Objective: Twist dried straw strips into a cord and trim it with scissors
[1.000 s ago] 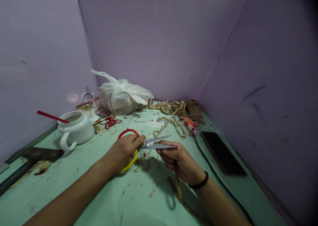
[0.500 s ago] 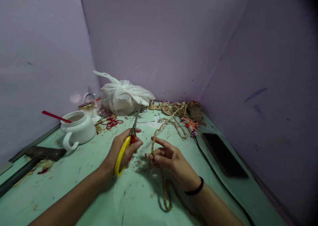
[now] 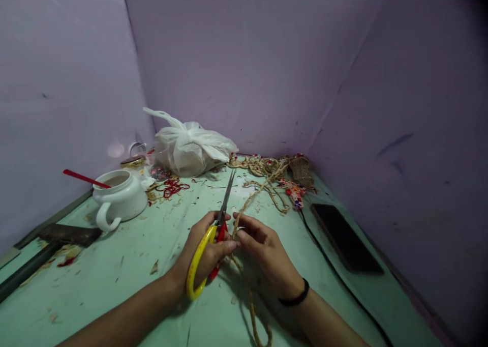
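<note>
My left hand (image 3: 206, 245) is closed around a pair of scissors (image 3: 198, 263) with one yellow and one red handle. Their metal blades point away from me and look closed. Between thumb and fingers, my right hand (image 3: 267, 250) pinches a braided jute cord (image 3: 247, 203). One stretch of the cord runs from there to the pile at the back, and another hangs down in a loop towards me. Both hands' fingertips meet at the cord; whether the left fingers grip it too, I cannot tell.
A white pot (image 3: 122, 197) holding a red stick and a hammer-like tool (image 3: 68, 235) lie left. Behind are a tied white plastic bag (image 3: 192, 151), red thread (image 3: 173, 186) and jute pieces (image 3: 259, 165). A phone (image 3: 345, 237) and black cable (image 3: 331, 270) are right.
My left hand, with the scissors, has moved right and slightly nearer until its fingertips meet the right hand's at the cord. The hanging loop has shifted nearer to me.
</note>
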A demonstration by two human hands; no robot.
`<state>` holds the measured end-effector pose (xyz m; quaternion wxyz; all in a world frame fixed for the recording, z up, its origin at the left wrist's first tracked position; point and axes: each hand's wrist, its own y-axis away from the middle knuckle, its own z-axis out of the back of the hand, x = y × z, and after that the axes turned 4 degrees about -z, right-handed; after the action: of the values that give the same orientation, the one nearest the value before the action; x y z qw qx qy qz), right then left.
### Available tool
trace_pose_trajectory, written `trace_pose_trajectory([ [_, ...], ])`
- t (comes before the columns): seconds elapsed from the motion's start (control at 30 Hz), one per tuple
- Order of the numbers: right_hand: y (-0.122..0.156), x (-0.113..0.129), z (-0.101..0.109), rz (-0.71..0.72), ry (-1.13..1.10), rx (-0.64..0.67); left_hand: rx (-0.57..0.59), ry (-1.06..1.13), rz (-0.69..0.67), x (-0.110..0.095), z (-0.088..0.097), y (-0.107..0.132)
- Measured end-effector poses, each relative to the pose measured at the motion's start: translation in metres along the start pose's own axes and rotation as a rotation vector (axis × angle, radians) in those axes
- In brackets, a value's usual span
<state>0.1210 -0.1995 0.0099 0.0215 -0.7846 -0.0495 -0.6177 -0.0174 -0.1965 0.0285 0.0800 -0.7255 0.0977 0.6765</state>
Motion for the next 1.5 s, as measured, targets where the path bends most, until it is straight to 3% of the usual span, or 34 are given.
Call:
trace_pose_trajectory([
  [0.27, -0.001, 0.010, -0.002, -0.061, -0.049, -0.217, 0.096, -0.141, 0.000, 0.009, -0.001, 0.002],
  [0.33, -0.001, 0.014, 0.000, -0.070, -0.062, -0.274, 0.076, -0.295, -0.081, 0.007, 0.007, 0.000],
  [0.5, -0.002, 0.016, 0.005, -0.048, -0.089, -0.321, 0.038, -0.877, -0.426, -0.001, 0.029, -0.006],
  [0.7, -0.003, 0.018, 0.004, -0.034, -0.094, -0.349, 0.096, -1.362, -0.630, 0.010, 0.030, -0.014],
  [1.0, 0.001, 0.022, 0.003, 0.038, 0.153, -0.237, 0.074, -1.554, -0.690, 0.021, 0.032, -0.018],
  [1.5, -0.001, 0.022, 0.011, 0.038, 0.134, -0.170, 0.129, -1.623, -0.633, 0.009, 0.035, -0.018],
])
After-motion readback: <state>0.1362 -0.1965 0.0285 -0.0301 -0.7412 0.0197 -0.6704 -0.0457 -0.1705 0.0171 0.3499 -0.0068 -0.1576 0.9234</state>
